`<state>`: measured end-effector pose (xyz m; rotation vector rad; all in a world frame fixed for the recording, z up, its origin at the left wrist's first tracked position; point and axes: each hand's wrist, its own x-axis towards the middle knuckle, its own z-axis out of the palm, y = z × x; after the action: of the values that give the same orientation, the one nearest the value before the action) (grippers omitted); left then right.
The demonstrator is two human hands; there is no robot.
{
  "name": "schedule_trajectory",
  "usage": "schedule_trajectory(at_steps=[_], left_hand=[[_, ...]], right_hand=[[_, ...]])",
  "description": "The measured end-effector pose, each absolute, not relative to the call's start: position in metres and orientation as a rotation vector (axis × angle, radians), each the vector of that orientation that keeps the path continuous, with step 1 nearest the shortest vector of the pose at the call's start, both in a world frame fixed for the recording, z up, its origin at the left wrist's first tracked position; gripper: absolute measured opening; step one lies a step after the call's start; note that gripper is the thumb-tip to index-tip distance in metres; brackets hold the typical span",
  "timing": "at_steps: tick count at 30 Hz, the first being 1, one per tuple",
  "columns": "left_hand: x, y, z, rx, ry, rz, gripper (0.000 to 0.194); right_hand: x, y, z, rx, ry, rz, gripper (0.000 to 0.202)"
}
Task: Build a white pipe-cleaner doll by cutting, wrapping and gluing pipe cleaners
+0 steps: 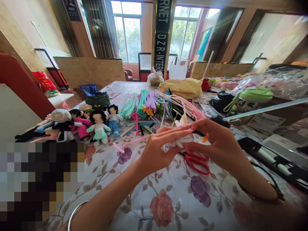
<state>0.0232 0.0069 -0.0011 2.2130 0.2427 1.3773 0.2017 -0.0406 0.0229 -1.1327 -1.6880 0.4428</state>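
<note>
Above the tablecloth, both hands are closed around a small white fuzzy figure (185, 138), with a cream-coloured piece sticking up at its top. My left hand (160, 146) has its fingers laid across the near side. From the right, my right hand (214, 136) pinches the same figure with thumb and fingers. The fingers hide much of its shape. Red-handled scissors (197, 163) lie on the cloth just under the hands, their blades mostly covered. A bent pink pipe cleaner (130, 141) lies left of my left hand.
Several pipe-cleaner dolls (97, 126) sit at the left, before a dark green basket (97, 100). Bundles of coloured pipe cleaners (151, 102) lie behind the hands. Further back are a yellow checked pouch (181, 88) and plastic bags. A green-lidded jar (256, 95) stands right.
</note>
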Motion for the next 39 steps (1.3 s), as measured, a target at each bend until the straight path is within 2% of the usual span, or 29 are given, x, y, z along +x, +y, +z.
schedule_trajectory(at_steps=[9, 14, 21, 28, 39], left_hand=[[0.024, 0.007, -0.003, 2.256, 0.180, 1.484, 0.048], [0.023, 0.010, -0.006, 2.126, 0.268, 1.369, 0.042], [0.021, 0.014, -0.001, 1.610, 0.234, 1.209, 0.033], [0.018, 0.022, 0.005, 1.369, 0.257, 1.239, 0.036], [0.022, 0.022, 0.004, 1.301, 0.318, 1.207, 0.033]], right_hand=[[0.197, -0.040, 0.021, -1.077, -1.680, 0.392, 0.029], [0.195, -0.037, 0.018, -1.137, -1.682, 0.283, 0.028], [0.202, -0.033, 0.021, -1.050, -1.652, 0.518, 0.036], [0.202, -0.032, 0.022, -1.030, -1.562, 0.447, 0.011], [0.202, -0.035, 0.023, -1.162, -1.568, 0.385, 0.030]])
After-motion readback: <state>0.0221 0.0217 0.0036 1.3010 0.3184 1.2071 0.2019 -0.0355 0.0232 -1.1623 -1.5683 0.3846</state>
